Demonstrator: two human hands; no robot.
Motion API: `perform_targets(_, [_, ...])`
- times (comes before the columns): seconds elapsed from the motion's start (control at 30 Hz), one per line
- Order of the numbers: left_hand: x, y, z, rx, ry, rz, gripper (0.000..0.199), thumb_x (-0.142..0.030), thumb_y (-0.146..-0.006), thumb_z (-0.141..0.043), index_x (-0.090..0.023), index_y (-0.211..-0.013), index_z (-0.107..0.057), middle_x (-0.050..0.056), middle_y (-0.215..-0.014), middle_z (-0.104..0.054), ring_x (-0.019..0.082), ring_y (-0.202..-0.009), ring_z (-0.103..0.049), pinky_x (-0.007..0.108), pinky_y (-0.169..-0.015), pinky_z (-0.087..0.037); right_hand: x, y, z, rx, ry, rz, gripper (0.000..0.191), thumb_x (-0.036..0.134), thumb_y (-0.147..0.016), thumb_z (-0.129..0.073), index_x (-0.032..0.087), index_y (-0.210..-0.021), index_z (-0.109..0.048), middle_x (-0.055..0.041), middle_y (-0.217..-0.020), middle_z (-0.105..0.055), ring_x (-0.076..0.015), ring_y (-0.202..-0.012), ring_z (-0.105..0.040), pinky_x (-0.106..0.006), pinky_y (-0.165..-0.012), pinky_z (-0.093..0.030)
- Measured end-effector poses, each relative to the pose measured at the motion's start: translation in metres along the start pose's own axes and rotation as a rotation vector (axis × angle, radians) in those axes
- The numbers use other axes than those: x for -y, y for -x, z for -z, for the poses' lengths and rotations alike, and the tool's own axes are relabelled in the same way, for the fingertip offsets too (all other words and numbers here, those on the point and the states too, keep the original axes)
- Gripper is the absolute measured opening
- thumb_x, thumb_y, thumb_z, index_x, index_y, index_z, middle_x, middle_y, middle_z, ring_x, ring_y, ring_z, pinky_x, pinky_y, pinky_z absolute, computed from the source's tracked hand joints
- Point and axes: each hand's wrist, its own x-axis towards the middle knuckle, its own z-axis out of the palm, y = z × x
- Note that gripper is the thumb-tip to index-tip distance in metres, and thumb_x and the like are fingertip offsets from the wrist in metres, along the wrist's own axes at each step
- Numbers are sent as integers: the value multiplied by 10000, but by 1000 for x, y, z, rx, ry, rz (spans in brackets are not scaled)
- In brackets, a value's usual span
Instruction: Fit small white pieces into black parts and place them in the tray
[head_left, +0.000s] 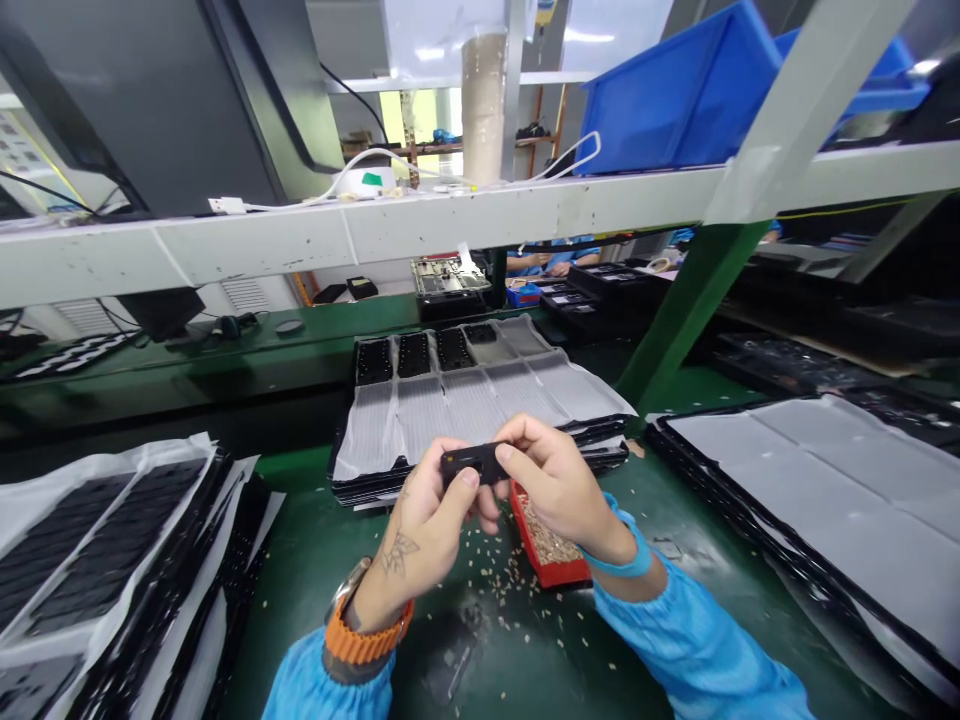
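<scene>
A small black rectangular part is held level between both hands, above the green tabletop. My left hand grips its left end, the thumb lying across its face. At its right end, the thumb and fingers of my right hand pinch it. Just below my right hand stands a red tray filled with tiny pale pieces, partly hidden by that hand. More of these pieces lie scattered on the table around the tray.
Stacked trays with white liners stand ahead, some black parts in their back row. Other stacks are at the left and right. A green post rises right of centre; a white shelf beam crosses above. A person's hands show behind.
</scene>
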Motion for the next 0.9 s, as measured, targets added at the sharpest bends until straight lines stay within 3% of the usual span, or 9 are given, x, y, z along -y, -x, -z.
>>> perform_targets(0.17, [-1,0,7,-106,-121,101,107,-283,-1013,-482,-200,-1024,-549,-25,-622,-709,119,-511,-653,197,-514,-453,-1,1,4,12,120,-54,220,376,-904,-642,168,-896,-571,12,-618,-643,-107,-457,-617,-181,-438,-422])
perform_targets(0.33, [-1,0,4,-145,-88,115,283,-382,-1038,-434,-184,-890,-573,9,-603,-709,117,-474,-635,193,-477,-438,-2,3,2,-6,156,-32,208,368,-912,-636,169,-907,-577,5,-618,-656,-105,-451,-616,-179,-431,-429])
perform_targets(0.43, [-1,-1,4,-112,-37,81,354,-488,-1036,-458,-169,-961,-592,44,-673,-744,126,-494,-652,203,-477,-447,-1,2,3,-11,134,-34,235,395,-910,-643,169,-908,-579,-1,-614,-660,-112,-447,-620,-185,-424,-441])
perform_targets(0.53, [-3,-2,4,-69,31,121,285,-438,-965,-592,-160,-1030,-595,48,-691,-757,133,-493,-662,204,-474,-453,-1,0,3,-18,111,-37,250,407,-907,-648,167,-911,-579,-2,-611,-660,-117,-446,-627,-186,-423,-452])
perform_targets(0.67, [-7,-1,3,-78,45,161,233,-390,-937,-575,-159,-915,-601,55,-659,-751,136,-477,-656,205,-465,-452,-1,1,3,-17,123,-45,244,401,-904,-652,168,-910,-577,-12,-624,-675,-119,-440,-628,-186,-416,-456])
perform_targets(0.9, [-5,-2,6,-107,-97,132,360,-366,-968,-486,-172,-694,-615,46,-571,-715,136,-482,-640,221,-493,-455,6,7,4,-1,206,4,172,331,-925,-627,163,-890,-613,-1,-602,-663,-108,-429,-620,-181,-409,-442])
